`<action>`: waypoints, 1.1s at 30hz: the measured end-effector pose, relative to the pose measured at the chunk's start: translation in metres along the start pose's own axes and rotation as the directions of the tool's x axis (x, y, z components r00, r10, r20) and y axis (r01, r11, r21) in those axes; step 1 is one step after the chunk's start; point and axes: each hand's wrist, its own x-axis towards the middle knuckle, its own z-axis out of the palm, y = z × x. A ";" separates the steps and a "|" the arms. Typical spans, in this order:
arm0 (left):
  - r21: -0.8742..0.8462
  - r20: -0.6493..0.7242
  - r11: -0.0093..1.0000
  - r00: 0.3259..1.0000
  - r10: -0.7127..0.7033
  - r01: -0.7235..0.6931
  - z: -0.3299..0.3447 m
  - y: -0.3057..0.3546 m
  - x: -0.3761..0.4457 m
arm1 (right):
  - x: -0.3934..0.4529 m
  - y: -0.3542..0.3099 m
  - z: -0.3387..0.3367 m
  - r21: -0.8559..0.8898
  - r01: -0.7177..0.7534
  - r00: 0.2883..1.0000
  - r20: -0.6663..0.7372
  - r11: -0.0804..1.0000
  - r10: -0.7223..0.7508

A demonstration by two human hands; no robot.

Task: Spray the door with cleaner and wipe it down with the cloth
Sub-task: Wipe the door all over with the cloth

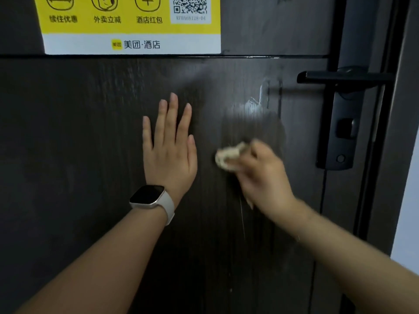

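A dark wood-grain door (79, 137) fills the view. My left hand (170, 146) lies flat against it with straight, spread fingers; a watch sits on that wrist. To its right, my right hand (260, 175) grips a small bunched pale cloth (229, 156) and presses it on the door; the hand is blurred. Above the cloth a wet, foamy smear (254, 114) with white streaks covers the door surface. No spray bottle is in view.
A black lever handle (340, 77) with its lock plate (344, 132) sits at the door's right edge, beside the dark frame (385, 155). A yellow and white sticker (131, 26) with a QR code is stuck above a horizontal groove (158, 56).
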 end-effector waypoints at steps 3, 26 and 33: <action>0.015 -0.009 1.000 1.000 -0.011 0.011 0.003 0.001 -0.002 | 0.045 -0.002 0.004 -0.003 -0.082 0.981 -0.179 0.997 0.080; -0.006 -0.057 1.000 0.998 -0.007 0.006 0.003 0.000 -0.002 | 0.012 0.003 -0.012 -0.151 -0.023 1.000 -0.024 0.988 0.020; 0.001 -0.060 1.000 0.998 0.002 -0.002 0.002 0.001 -0.001 | -0.001 -0.003 -0.005 -0.088 0.022 1.000 0.011 0.996 -0.021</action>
